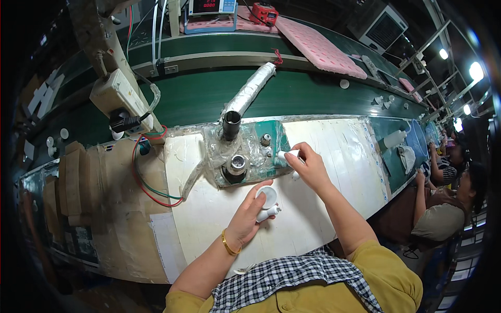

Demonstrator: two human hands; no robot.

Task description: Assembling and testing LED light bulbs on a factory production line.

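Note:
My left hand point(244, 223), with a gold bracelet at the wrist, is closed around two white lamp-bulb housings. One housing point(267, 197) turns its round, cup-like mouth upward; the other housing point(267, 213) lies below it with its narrow end pointing right. My right hand point(311, 169) pinches a white cylindrical piece point(290, 156) at the right edge of a plastic-wrapped fixture point(213, 151). On that fixture are a metal socket point(238, 164) in a black ring, a short black tube point(231, 124) and a small metal fitting point(266, 140). Another white piece shows partly beneath my right hand.
Behind the white work board point(334, 141) runs a green belt point(193, 94). A foil-wrapped tube point(251, 89) slants over it. A meter point(211, 8) and pink foam sheet point(318, 47) sit beyond. Red and green wires point(140, 180) loop at left. Other people sit at right.

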